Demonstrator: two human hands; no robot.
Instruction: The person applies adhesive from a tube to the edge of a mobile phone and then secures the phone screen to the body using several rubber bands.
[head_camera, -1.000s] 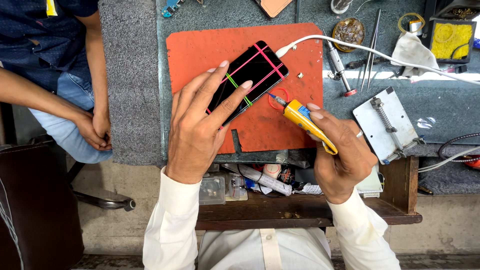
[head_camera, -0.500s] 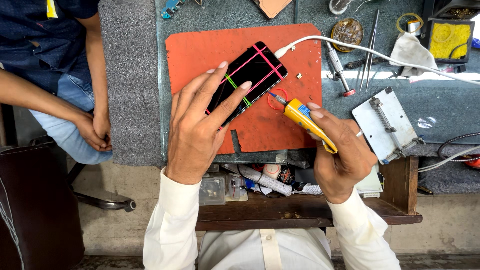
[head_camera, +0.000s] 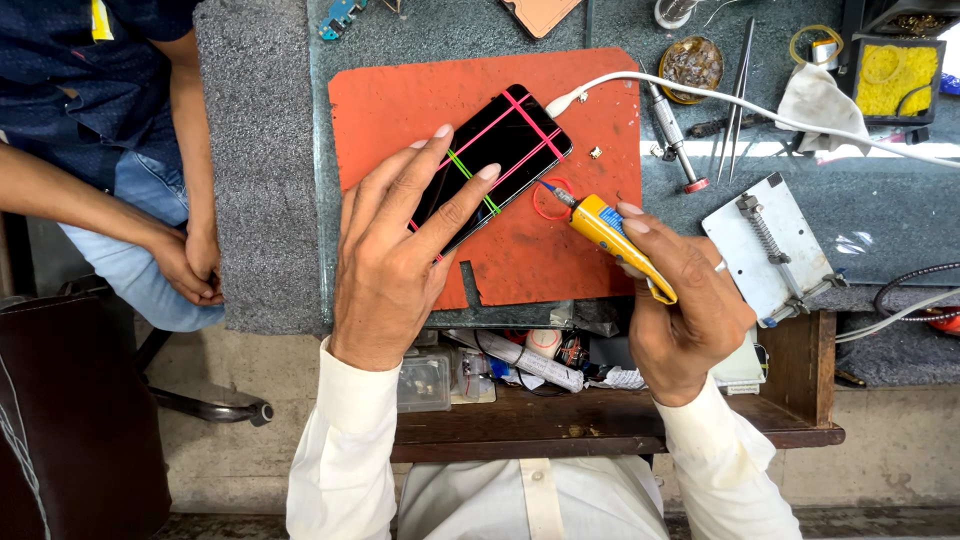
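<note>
L hand (head_camera: 395, 265) flat, fingers open on rubber-banded smartphone (head_camera: 492, 160); R hand (head_camera: 685, 310) gripping yellow glue tube (head_camera: 612, 238); orange mat (head_camera: 560, 260), grey workbench (head_camera: 260, 200).

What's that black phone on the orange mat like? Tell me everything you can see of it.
The smartphone is a slim black slab with a dark, glossy screen, lying flat and diagonally on the orange mat. Pink and green rubber bands are wrapped across it. A white cable meets its upper end. The left hand rests fingers on its screen. The right hand holds a yellow glue tube whose thin nozzle points at the phone's lower right edge.
</note>
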